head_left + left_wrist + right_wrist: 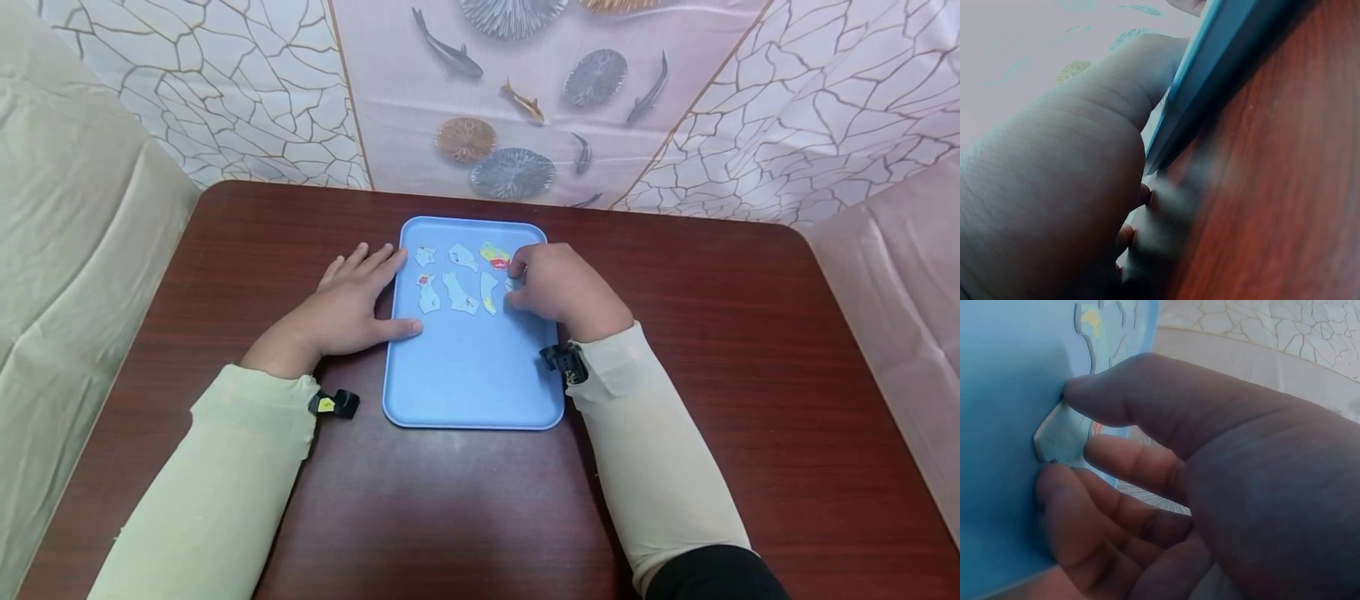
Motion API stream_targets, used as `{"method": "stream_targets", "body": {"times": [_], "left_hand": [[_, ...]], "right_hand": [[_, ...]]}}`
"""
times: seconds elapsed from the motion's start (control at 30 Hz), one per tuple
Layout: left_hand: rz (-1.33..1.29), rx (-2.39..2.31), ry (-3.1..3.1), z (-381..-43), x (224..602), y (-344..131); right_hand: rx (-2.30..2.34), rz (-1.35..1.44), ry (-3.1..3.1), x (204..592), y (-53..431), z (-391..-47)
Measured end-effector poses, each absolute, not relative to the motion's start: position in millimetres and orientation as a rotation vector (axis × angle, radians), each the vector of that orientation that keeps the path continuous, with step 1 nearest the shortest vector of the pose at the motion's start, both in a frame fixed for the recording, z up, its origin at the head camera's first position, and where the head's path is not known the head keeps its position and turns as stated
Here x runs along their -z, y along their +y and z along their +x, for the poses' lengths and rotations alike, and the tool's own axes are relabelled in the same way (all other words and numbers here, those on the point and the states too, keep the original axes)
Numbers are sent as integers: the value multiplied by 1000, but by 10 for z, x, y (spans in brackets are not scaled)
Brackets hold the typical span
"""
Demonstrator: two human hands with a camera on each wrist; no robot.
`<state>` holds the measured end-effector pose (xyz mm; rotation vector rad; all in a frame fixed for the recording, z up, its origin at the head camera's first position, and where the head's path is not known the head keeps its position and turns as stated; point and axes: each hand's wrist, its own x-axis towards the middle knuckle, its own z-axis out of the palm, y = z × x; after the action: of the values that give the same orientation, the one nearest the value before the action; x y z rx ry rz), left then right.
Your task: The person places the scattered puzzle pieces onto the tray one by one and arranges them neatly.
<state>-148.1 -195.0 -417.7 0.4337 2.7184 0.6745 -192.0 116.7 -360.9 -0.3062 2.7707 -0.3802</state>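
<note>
Flat, irregular light-blue puzzle pieces lie in two rows on the upper half of a blue tray (472, 375). One piece (495, 255) at the top right carries red and yellow print; a slim curved piece (488, 293) sits below it. My right hand (566, 287) is over the tray's right side, its thumb and curled fingers at the edges of a pale puzzle piece (1063, 434), which the hand mostly hides in the head view. With fingers spread, my left hand (345, 312) rests at the tray's left edge, the thumb (401, 328) lying over the rim.
The tray stands on a dark red-brown wooden table (750, 375). Behind it hangs a patterned cloth (517, 100) with fish and round motifs. A black wrist camera (566, 364) on the right arm hangs over the tray's right rim.
</note>
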Motion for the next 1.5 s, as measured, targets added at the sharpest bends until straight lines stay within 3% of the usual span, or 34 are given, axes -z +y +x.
{"method": "stream_targets", "body": {"times": [1.5], "left_hand": [[428, -673, 2717, -1481, 4171, -1943]], "right_hand": [[398, -290, 2754, 3610, 1176, -1923]]}}
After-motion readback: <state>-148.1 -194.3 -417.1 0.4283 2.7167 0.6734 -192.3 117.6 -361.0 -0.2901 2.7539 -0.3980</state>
